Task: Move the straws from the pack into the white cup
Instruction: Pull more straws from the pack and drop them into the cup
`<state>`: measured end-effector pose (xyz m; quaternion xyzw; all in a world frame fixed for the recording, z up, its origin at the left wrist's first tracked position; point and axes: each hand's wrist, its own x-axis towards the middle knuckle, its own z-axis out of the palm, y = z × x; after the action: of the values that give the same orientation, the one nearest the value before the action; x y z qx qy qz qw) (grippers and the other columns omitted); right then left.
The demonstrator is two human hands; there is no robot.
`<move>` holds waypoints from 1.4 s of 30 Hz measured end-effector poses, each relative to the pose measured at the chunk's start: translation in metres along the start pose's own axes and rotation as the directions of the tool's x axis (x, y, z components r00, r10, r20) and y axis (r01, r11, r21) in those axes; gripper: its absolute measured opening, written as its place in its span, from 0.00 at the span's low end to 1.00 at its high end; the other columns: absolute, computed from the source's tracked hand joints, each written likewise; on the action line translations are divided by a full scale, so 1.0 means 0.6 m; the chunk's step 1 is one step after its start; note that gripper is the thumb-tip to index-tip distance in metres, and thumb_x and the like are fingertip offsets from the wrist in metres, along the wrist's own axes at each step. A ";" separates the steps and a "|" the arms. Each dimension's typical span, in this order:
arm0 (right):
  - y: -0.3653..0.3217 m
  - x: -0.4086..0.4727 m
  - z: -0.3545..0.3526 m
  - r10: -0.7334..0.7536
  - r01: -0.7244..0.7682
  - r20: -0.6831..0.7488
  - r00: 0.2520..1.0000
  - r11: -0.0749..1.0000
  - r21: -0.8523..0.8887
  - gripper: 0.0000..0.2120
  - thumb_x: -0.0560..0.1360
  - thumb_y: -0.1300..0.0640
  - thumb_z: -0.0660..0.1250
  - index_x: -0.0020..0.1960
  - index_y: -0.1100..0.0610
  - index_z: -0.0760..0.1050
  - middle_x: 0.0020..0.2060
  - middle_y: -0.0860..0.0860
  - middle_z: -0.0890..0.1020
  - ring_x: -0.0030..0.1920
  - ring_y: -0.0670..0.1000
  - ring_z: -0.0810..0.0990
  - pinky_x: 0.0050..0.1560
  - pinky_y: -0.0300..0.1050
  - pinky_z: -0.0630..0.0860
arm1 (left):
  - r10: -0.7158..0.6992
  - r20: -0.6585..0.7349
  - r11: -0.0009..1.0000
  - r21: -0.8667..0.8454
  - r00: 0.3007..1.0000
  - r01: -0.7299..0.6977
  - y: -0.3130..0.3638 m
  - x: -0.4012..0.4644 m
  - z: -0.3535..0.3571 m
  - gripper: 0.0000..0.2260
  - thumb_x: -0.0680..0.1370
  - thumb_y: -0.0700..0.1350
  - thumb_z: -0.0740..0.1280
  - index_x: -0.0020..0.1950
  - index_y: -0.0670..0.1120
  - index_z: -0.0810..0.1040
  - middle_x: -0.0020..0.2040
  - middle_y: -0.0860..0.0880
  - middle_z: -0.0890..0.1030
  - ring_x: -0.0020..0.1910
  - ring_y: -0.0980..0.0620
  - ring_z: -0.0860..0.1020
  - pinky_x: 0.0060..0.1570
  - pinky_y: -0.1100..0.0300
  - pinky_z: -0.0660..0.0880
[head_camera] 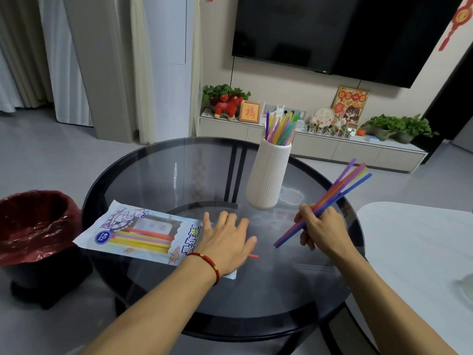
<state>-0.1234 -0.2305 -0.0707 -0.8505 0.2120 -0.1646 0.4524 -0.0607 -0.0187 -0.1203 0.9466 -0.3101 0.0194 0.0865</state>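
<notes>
Straws, approx 5, gripped in R hand (318, 226); L hand (225, 239) flat on 1 pack (133, 234), 1 white cup (268, 175) nearby.

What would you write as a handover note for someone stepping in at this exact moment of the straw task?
Right hand: grips a bundle of straws in the air, right of the white cup.
Left hand: open, fingers flat on the open end of the pack, holding it on the glass table.
Done: many straws in the cup already.
Left: drop the held bundle in the cup, then pull out the straws in the pack; one red tip pokes out by the left hand.
</notes>
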 end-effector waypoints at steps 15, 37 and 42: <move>-0.213 0.129 -0.038 -0.249 0.368 -0.409 0.878 0.897 0.244 0.13 0.83 0.52 0.65 0.43 0.56 0.80 0.40 0.59 0.87 0.38 0.55 0.89 0.42 0.51 0.87 | -0.104 -0.026 0.984 -0.148 0.994 0.099 -0.007 0.002 -0.032 0.23 0.83 0.59 0.50 0.73 0.49 0.65 0.72 0.45 0.67 0.75 0.44 0.58 0.73 0.32 0.53; -0.267 0.182 -0.014 -0.565 0.480 -0.168 0.808 0.796 -0.370 0.29 0.82 0.59 0.67 0.80 0.56 0.61 0.75 0.59 0.71 0.72 0.57 0.72 0.71 0.54 0.70 | -0.089 0.009 0.978 -0.188 0.996 0.089 -0.009 -0.003 -0.049 0.22 0.83 0.58 0.51 0.73 0.49 0.66 0.72 0.45 0.67 0.75 0.43 0.57 0.73 0.33 0.52; -0.245 0.177 -0.006 -0.520 0.473 -0.045 0.853 0.806 -0.356 0.22 0.87 0.52 0.54 0.79 0.58 0.64 0.75 0.60 0.72 0.73 0.59 0.72 0.72 0.56 0.69 | -0.084 0.009 0.981 -0.174 0.996 0.085 -0.008 -0.001 -0.043 0.22 0.83 0.58 0.51 0.72 0.49 0.67 0.72 0.44 0.68 0.75 0.42 0.57 0.73 0.32 0.52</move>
<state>-0.0032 -0.2135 0.0637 -0.9260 0.0377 -0.2987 0.2277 -0.0579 -0.0102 -0.0954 0.9476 -0.2702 -0.0123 0.1697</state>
